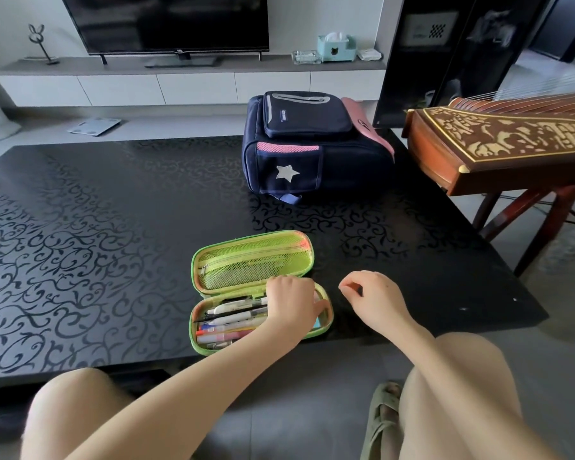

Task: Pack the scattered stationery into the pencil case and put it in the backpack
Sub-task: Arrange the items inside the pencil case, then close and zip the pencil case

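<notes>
Living room, TV unit behind; black glossy table (80,227) with scroll pattern as work surface. Navy backpack (312,144) (pink mesh pocket, white star) lying at far right of table, well apart from case, visible zips apparently closed. Green pencil case (256,290) near front edge, hinged fully open: mesh-pocket lid toward backpack, tray toward body. Tray packed with pens and markers (229,322) laid lengthwise, white, black, pink and red barrels. No loose stationery visible on table. Left hand (291,307) palm-down over right end of tray, fingers curled, pressing on contents or tucking something in; whether gripping anything, cannot tell. Right hand (375,300) hovering just beside case, loosely curled, thumb and forefinger nearly pinched, apparently empty. Step judged: settling last items, packing nearly complete. Next: lift left hand clear, fold lid over, run zip round with nothing caught, then open backpack.
</notes>
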### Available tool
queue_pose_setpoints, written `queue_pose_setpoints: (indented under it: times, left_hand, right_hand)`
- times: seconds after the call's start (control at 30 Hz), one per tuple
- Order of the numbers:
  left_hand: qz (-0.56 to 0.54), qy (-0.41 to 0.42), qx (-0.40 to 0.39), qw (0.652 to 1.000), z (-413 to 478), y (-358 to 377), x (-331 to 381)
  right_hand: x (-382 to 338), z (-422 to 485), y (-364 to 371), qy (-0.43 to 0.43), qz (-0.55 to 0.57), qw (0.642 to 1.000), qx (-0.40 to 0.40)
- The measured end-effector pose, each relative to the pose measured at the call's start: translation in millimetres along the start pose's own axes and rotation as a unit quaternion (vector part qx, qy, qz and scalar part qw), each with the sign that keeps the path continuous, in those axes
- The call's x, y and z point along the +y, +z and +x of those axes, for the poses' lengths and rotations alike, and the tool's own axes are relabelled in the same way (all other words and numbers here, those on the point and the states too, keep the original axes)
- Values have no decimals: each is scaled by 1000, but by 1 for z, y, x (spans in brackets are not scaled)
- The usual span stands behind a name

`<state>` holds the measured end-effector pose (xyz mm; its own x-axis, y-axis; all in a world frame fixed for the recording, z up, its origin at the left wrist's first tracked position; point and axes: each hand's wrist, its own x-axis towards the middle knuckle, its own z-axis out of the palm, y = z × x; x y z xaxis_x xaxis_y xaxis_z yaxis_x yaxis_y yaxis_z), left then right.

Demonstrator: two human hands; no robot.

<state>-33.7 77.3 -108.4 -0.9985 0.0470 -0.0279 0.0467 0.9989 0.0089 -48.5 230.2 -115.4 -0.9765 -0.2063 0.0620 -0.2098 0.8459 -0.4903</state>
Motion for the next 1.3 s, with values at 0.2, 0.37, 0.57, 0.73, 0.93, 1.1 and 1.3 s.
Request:
queue_pose_setpoints:
  times: [0.2, 0.37, 0.57, 0.73, 0.93, 1.1, 1.3]
  left_hand:
    - [-41, 29, 51, 997, 2, -9, -16]
    - [-131, -75, 126, 980, 22, -22, -89]
    - [-247, -290, -3, 924, 41, 3, -176]
    - [-510, -252, -45, 821, 39, 1, -189]
    - [-439, -52, 26, 896, -5, -34, -187]
    - [-261, 118, 89, 954, -70, -14, -172]
    - [-87, 179, 133, 971, -101, 18, -161]
  right_hand:
    - [-8, 8, 0, -8, 2, 1000, -7]
    - [-20, 33, 6, 17, 32, 999, -26]
    - [-37, 86, 23, 132, 216, 962, -105]
    - [-44, 110, 30, 157, 321, 927, -110]
    - [-53, 62, -12, -50, 196, 979, -23]
    - [-28, -15, -6, -206, 10, 979, 6]
    - [-2, -54, 31, -274, -59, 960, 22]
